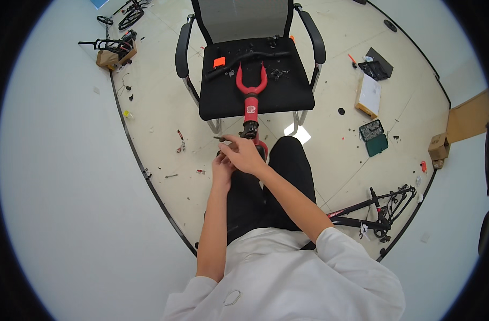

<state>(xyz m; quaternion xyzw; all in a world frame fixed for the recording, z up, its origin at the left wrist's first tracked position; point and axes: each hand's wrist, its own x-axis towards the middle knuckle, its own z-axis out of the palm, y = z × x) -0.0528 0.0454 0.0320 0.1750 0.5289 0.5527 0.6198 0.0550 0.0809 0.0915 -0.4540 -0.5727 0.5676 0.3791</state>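
Observation:
A red bicycle fork lies with its two prongs on the chair seat and its black clamp end toward me. My right hand is closed just below that end, its fingers pinched together. A small dark slim piece sticks out at its fingertips; its kind is too small to make out. Right beneath is my left hand, fingers curled in against the right one, so what it holds is hidden. Another red curved part shows behind my right hand, mostly covered by it.
The black armchair holds a black handlebar, an orange block and several small parts. A black bicycle frame lies at right, near a green tool case and white box. Small parts litter the floor.

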